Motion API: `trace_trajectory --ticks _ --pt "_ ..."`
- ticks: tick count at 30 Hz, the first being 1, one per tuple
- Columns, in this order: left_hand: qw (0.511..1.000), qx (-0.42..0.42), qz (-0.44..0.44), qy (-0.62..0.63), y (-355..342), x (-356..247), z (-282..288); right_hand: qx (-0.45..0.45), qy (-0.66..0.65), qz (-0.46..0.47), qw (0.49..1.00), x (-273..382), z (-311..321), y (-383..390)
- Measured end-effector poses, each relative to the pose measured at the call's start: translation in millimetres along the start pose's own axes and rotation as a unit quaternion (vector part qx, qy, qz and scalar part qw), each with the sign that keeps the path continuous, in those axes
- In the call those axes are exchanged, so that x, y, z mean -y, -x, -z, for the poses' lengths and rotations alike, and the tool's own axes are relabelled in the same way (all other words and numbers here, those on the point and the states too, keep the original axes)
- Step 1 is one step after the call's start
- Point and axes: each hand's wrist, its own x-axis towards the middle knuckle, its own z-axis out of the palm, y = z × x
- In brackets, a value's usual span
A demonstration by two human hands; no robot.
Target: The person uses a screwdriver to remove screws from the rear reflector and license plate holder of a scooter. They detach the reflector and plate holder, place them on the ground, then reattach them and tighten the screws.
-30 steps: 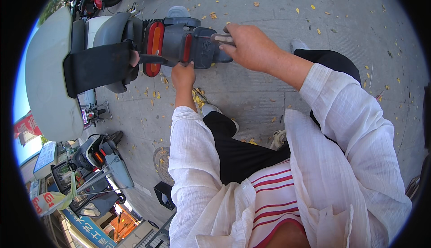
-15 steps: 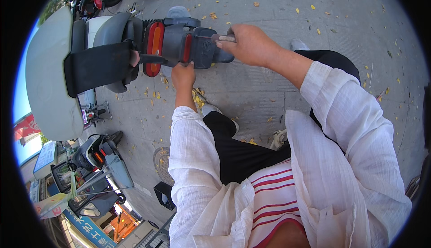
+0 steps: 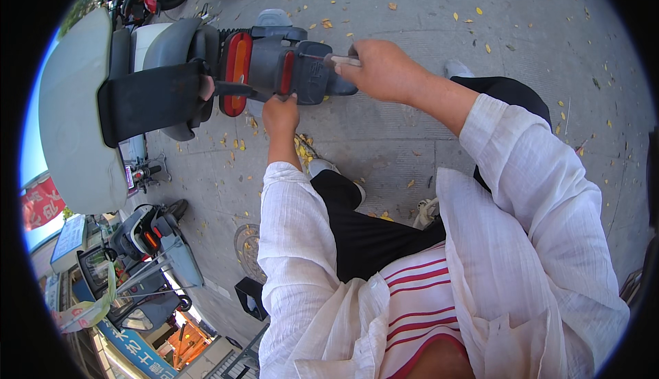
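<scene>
The rear end of an electric scooter lies in front of me, with its dark plastic rear mudguard (image 3: pixel 266 63) pointing right. A narrow red reflector (image 3: pixel 287 72) is set in the mudguard, and a red-and-orange tail light (image 3: pixel 238 70) sits to its left. My right hand (image 3: pixel 388 70) is closed around the pale handle of a screwdriver (image 3: pixel 340 60); its thin shaft points left over the mudguard's squarish end flap (image 3: pixel 312 80). My left hand (image 3: pixel 281 115) pinches the mudguard's near edge, just below the reflector. Its fingertips are partly hidden there.
A grey box (image 3: pixel 75 111) rises on the scooter's left, with a black backrest pad (image 3: pixel 154 101). Parked scooters stand at upper left and lower left (image 3: pixel 147 235). Yellow leaves dot the grey pavement (image 3: pixel 405 139), and a round manhole cover (image 3: pixel 247 245) lies near my left sleeve.
Both hands stay almost in place. The right hand and screwdriver have shifted very slightly, while the left hand keeps its pinch on the mudguard's edge.
</scene>
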Motion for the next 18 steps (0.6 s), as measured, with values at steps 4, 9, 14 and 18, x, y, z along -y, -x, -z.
trace_trajectory --ticks 4,9,14,18 --pt "1.000 -0.003 -0.003 -0.002 -0.3 0.2 0.2 -0.075 0.045 0.088 0.992 -0.9 -7.0 10.3" --pt "1.000 -0.003 0.000 -0.002 -1.9 1.7 -1.1 -0.036 0.037 0.037 0.998 4.5 -1.7 8.2" --pt "1.000 0.000 -0.004 -0.004 -3.7 2.7 -1.7 -0.018 -0.005 0.007 1.000 5.2 -0.8 4.1" --pt "1.000 0.005 0.000 -0.003 -3.5 2.7 -1.3 -0.056 0.032 0.081 0.995 0.3 -5.6 8.9"
